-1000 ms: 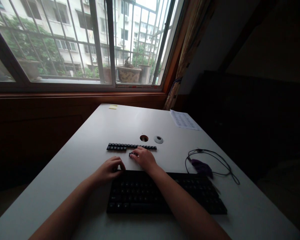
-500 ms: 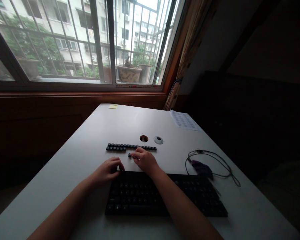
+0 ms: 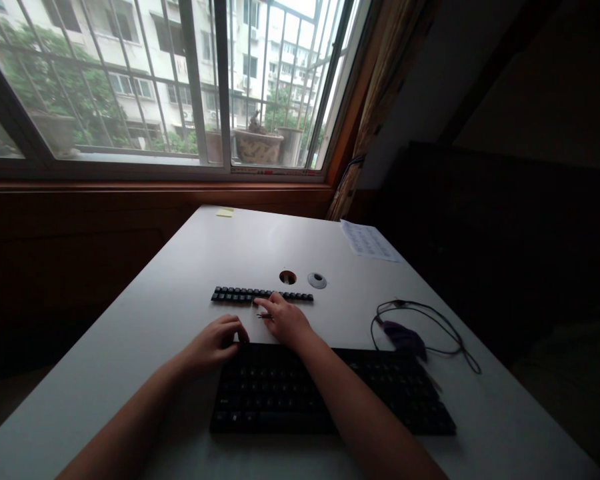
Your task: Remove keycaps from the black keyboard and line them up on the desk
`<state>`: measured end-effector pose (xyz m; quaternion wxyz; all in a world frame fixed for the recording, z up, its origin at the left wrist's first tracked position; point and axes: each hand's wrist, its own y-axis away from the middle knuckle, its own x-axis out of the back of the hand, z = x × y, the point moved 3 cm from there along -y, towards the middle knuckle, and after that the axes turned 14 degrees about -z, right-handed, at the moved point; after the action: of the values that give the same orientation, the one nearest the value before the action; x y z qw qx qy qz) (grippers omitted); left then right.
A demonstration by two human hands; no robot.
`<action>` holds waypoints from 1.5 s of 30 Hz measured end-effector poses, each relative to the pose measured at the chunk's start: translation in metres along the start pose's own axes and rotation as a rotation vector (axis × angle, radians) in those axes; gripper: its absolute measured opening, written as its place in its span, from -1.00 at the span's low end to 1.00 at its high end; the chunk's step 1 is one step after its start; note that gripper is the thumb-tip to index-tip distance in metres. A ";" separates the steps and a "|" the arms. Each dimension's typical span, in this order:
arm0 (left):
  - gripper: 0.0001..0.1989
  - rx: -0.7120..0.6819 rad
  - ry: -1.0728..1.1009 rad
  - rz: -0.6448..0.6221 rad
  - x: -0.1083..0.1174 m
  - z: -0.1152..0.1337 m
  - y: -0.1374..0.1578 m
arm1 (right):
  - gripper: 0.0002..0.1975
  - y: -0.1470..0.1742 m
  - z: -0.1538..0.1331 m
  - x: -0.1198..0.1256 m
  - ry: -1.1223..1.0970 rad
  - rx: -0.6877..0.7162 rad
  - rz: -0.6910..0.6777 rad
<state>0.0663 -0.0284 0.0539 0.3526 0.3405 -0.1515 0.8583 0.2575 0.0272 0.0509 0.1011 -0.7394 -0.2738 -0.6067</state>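
A black keyboard (image 3: 280, 387) lies on the white table in front of me. My left hand (image 3: 225, 337) rests at its upper left corner, fingers curled over the back edge. Beyond the keyboard, small black keycaps (image 3: 235, 293) stand in two rows. My right hand (image 3: 283, 319) reaches over the keyboard, its index fingertip on a keycap (image 3: 255, 302) at the right end of the nearer row. A thin metal keycap puller (image 3: 265, 316) sticks out to the left from under that hand's curled fingers; its handle is hidden.
A coiled black cable (image 3: 455, 327) and a dark purple bundle (image 3: 404, 335) lie right of the keyboard. Farther back are a round table hole (image 3: 288, 277), a grey ring cover (image 3: 317, 281), a printed sheet (image 3: 370, 241) and a yellow note (image 3: 225, 213).
My right hand has moved the loose keycap slightly away from me and left, up to the nearer row's end. The puller stays in that hand. My left hand has not visibly moved.
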 end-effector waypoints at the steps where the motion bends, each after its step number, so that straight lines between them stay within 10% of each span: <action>1: -0.82 -0.005 0.002 0.000 0.000 0.000 0.000 | -0.45 0.000 0.000 0.000 0.003 -0.002 -0.001; 45: -0.78 -0.040 0.032 0.008 -0.001 -0.002 -0.002 | -0.30 -0.005 -0.014 0.000 0.077 -0.031 -0.055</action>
<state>0.0675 -0.0262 0.0517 0.3581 0.3192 -0.1644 0.8619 0.2429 0.0249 0.0536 0.0833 -0.7090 -0.2807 -0.6416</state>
